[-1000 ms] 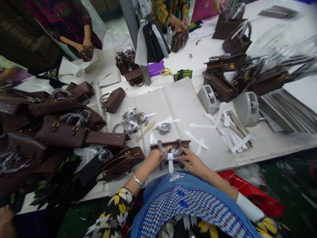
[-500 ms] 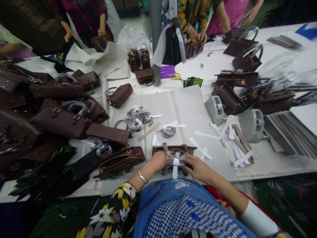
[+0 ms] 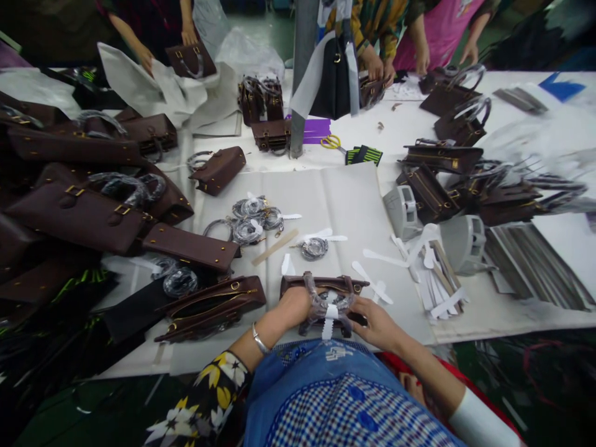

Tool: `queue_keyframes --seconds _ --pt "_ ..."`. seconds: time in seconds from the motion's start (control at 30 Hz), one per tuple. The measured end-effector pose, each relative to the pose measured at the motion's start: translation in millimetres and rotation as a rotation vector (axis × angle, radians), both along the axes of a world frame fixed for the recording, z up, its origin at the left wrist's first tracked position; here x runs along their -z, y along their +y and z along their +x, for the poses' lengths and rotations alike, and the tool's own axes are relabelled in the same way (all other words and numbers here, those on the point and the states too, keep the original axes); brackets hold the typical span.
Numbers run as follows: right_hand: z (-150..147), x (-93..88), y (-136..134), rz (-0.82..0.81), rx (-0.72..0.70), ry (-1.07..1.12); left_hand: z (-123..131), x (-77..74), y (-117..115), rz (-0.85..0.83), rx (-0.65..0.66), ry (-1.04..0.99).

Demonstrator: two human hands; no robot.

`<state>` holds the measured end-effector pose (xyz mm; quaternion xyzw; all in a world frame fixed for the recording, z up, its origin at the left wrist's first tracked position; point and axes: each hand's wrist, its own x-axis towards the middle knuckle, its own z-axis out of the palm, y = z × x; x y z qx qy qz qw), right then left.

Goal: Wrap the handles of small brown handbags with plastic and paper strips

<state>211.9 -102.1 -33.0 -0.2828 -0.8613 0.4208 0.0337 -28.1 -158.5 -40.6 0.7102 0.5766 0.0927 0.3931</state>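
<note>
A dark brown handbag [image 3: 291, 284] stands at the table's front edge, against the blue apron. Clear plastic film wraps its handles [image 3: 311, 292], and a white paper strip [image 3: 328, 329] hangs from them. My left hand [image 3: 297, 306] reaches over the bag's left part, its fingers hidden behind a handle. On the right side, my right hand [image 3: 374, 320] is closed on the bag, thumb and fingers curled by the handle. Left of my left hand lies another brown handbag [image 3: 218, 304], its zip open. Beyond the bag is a coiled strap in plastic [image 3: 315, 248].
Brown handbags [image 3: 79, 202] are heaped at left. Wrapped straps [image 3: 246, 230] and white paper strips [image 3: 382, 288] lie ahead. Two grey tape dispensers [image 3: 463, 242] stand at right by stacked grey boards [image 3: 535, 264]. A post [image 3: 300, 81] rises mid-table; co-workers handle bags across it.
My view has shifted a little, so the table's left side sits further left. My right fingers have curled more at the bag's right side. Across the table, a co-worker's bag is raised.
</note>
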Motion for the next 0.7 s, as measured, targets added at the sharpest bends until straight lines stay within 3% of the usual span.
queue_keyframes --seconds 0.5,0.7 --pt "5.7 5.3 -9.9 -0.058 0.069 0.046 -10.1 0.1 -2.7 -0.014 0.031 -0.051" --pt "-0.6 -3.1 -12.0 0.037 0.076 -0.022 -15.5 4.2 -12.5 0.064 0.002 -0.238"
